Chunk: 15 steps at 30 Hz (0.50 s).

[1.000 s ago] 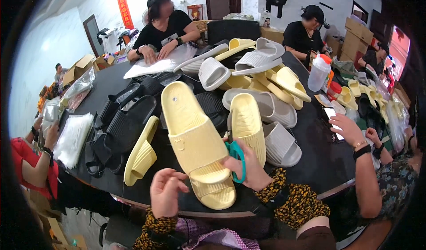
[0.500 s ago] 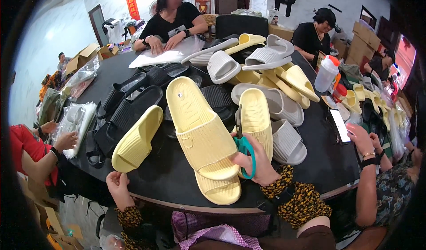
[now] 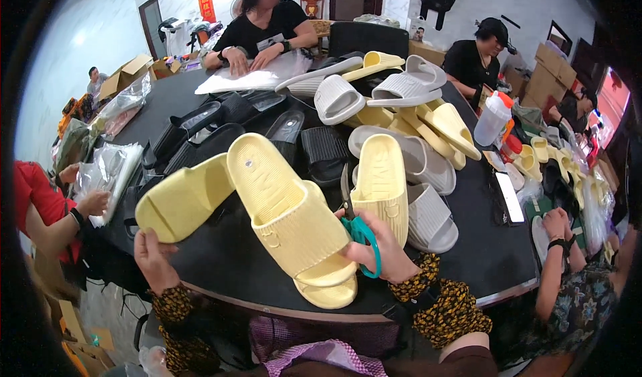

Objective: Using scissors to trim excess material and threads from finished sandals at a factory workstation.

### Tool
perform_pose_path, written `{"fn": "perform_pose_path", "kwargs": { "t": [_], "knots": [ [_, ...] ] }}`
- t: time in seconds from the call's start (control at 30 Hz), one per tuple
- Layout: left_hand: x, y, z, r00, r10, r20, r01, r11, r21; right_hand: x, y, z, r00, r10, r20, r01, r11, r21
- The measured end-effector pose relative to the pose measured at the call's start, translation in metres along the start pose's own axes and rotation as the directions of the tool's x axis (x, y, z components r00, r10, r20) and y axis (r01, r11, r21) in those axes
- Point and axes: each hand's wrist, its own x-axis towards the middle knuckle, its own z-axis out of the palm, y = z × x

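A yellow slide slipper [image 3: 175, 206] is tilted up at the left, its edge pinched by my closed left hand [image 3: 158, 265]. My right hand [image 3: 389, 248] is closed round teal-handled scissors [image 3: 361, 231], whose dark blades point up and away. The thumb of that hand also touches the toe end of a large yellow slipper [image 3: 284, 206], lying insole up in the middle. Partly covered beneath it is another yellow slipper [image 3: 329, 293]. Just behind the scissors lies one more yellow slipper [image 3: 381, 176].
Black slippers [image 3: 324, 153] and grey slippers [image 3: 431, 220] crowd the dark table [image 3: 227, 277]. A phone [image 3: 509, 196] and a bottle [image 3: 493, 119] are at the right. Co-workers sit around; one at the left handles clear bags [image 3: 120, 180].
My left hand has taken hold of the left yellow slipper and tilted it up, moving it left. The middle slipper has shifted left and turned slightly. The scissors stay in my right hand.
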Motion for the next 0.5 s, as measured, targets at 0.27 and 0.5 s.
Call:
{"fn": "perform_pose_path", "kwargs": {
  "t": [0.27, 0.5],
  "knots": [
    [0.027, 0.026, -0.016, 0.992, -0.123, 0.029, 0.127, 0.975, -0.182, -0.001, -0.003, -0.003, 0.975, 0.031, 0.221, 0.005, 0.987, -0.159],
    [0.031, 0.028, -0.020, 0.983, -0.112, 0.146, 0.146, 0.957, -0.249, -0.001, -0.009, 0.005, 0.904, 0.226, 0.363, -0.161, 0.967, -0.200]
  ]
}}
